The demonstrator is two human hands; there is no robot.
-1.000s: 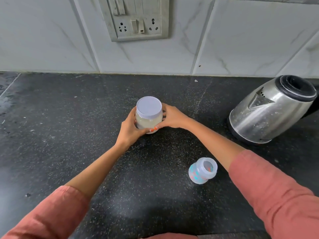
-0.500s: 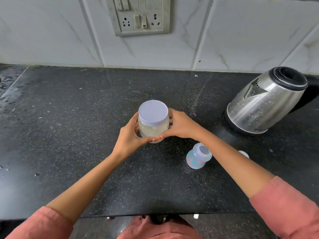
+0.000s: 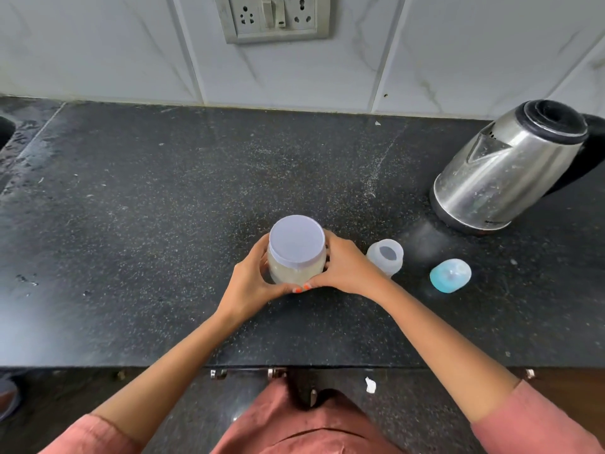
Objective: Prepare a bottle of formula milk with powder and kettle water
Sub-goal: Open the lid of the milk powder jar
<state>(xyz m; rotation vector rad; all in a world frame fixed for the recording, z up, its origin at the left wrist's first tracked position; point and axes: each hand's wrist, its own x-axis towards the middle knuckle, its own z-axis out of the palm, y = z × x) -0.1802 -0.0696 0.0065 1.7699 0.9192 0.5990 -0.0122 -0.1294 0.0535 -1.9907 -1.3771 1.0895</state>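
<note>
A lidded powder jar [image 3: 296, 253] is clasped on the black counter [image 3: 131, 224] by the left hand [image 3: 250, 283] and right hand [image 3: 343, 268], fingers curled around its sides. The open bottle [image 3: 385, 257] (its blue cap [image 3: 450, 275] nearby) stands just beside the right hand, the kettle [image 3: 504, 168] further back.

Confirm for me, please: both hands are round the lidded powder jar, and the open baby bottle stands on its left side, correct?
Not quite. The head view shows both hands, left hand and right hand, round the lidded powder jar, but the open baby bottle stands on its right side, toward the kettle.
</note>
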